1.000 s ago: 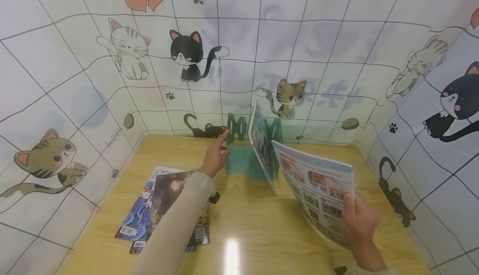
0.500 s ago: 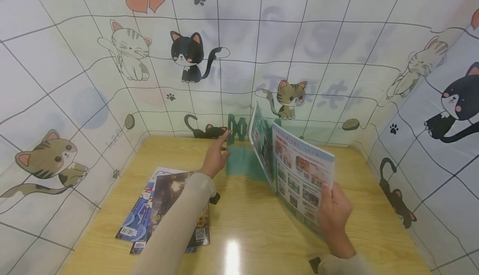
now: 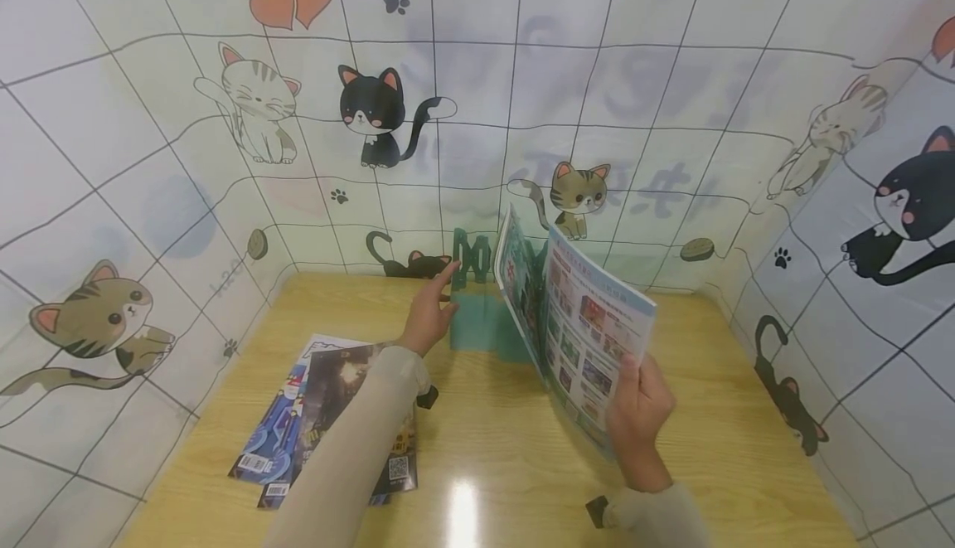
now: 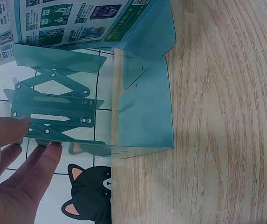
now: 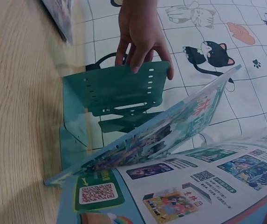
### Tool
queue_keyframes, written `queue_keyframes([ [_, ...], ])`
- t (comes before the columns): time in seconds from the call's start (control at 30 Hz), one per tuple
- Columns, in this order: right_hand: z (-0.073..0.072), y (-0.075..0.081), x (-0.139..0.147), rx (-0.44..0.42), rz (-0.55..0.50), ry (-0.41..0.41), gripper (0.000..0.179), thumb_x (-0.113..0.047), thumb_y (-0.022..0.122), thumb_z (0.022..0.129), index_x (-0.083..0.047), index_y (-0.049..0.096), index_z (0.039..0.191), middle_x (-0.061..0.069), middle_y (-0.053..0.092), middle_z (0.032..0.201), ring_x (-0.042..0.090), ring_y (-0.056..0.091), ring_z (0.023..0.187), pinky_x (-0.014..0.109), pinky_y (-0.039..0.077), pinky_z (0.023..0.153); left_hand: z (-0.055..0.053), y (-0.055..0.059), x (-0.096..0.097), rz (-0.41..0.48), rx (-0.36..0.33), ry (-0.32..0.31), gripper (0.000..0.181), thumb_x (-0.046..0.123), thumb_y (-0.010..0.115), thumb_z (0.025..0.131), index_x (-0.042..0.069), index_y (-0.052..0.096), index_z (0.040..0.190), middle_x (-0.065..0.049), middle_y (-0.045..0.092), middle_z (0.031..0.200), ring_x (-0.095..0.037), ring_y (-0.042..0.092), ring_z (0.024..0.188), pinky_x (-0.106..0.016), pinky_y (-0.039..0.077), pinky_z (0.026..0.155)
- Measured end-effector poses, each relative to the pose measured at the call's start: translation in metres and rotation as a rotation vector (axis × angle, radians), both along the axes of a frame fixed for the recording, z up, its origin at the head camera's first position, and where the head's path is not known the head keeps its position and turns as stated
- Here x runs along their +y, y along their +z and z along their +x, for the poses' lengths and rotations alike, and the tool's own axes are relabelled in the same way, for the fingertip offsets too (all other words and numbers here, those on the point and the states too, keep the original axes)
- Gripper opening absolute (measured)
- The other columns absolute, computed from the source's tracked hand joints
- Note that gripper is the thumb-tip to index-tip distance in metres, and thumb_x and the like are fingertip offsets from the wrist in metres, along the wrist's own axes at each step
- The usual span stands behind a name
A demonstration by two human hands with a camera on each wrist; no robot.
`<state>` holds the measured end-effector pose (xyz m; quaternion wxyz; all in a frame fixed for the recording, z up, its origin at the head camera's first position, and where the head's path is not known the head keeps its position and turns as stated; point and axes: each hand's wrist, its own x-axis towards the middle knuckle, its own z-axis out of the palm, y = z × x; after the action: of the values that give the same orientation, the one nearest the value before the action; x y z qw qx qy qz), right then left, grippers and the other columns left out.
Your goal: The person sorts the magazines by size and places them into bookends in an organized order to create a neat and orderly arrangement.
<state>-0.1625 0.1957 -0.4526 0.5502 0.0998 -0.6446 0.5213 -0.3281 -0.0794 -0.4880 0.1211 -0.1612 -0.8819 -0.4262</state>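
My left hand [image 3: 429, 316] pinches the left end plate of a teal metal expanding bookend [image 3: 473, 324], thumb on the inner face and fingers outside. In the left wrist view, crossed scissor links join the upright plates of the bookend [image 4: 145, 112]. One magazine [image 3: 515, 270] with a teal picture cover leans upright in it. My right hand [image 3: 642, 407] grips a second magazine [image 3: 589, 332] by its near edge, thumb on the printed side. This second magazine stands tilted just right of the first, their edges close together in the right wrist view, and hides the bookend's right end.
Several magazines [image 3: 358, 366] lie fanned in a pile on the left of the wooden table [image 3: 492, 465], partly under my left forearm. A white wall covering [image 3: 477, 75] printed with cartoon cats surrounds the table at the back and sides.
My right hand has moved left with its magazine, bringing it from well right of the bookend up beside the standing magazine. My left hand has stayed on the end plate.
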Motion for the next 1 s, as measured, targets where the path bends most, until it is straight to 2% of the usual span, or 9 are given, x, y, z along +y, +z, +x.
queue_keyframes([
  [0.23, -0.003, 0.018, -0.022, 0.047, -0.038, 0.040, 0.021, 0.008, 0.048, 0.094, 0.020, 0.064, 0.102, 0.036, 0.064, 0.096, 0.010, 0.069, 0.093, 0.020, 0.055, 0.073, 0.001, 0.000, 0.000, 0.001, -0.008, -0.001, 0.082, -0.007, 0.066, 0.087, 0.030, 0.034, 0.152, -0.013, 0.048, 0.142, -0.031, 0.063, 0.104, -0.044, 0.053, 0.086],
  [0.63, -0.024, 0.005, -0.031, 0.028, -0.050, 0.019, 0.020, 0.009, 0.048, 0.095, 0.020, 0.064, 0.102, 0.034, 0.065, 0.098, 0.013, 0.069, 0.094, 0.022, 0.055, 0.076, 0.001, 0.002, 0.000, 0.002, -0.018, -0.002, 0.083, -0.007, 0.066, 0.087, 0.032, 0.033, 0.152, -0.012, 0.046, 0.143, -0.030, 0.062, 0.104, -0.043, 0.053, 0.086],
  [1.0, -0.036, -0.005, -0.033, -0.007, -0.017, -0.051, 0.020, 0.015, 0.048, 0.089, 0.018, 0.065, 0.099, 0.030, 0.067, 0.095, 0.006, 0.067, 0.090, 0.016, 0.053, 0.073, 0.001, 0.001, 0.000, 0.008, -0.004, -0.003, 0.082, -0.007, 0.066, 0.086, 0.030, 0.034, 0.152, -0.012, 0.047, 0.143, -0.030, 0.063, 0.103, -0.043, 0.053, 0.086],
])
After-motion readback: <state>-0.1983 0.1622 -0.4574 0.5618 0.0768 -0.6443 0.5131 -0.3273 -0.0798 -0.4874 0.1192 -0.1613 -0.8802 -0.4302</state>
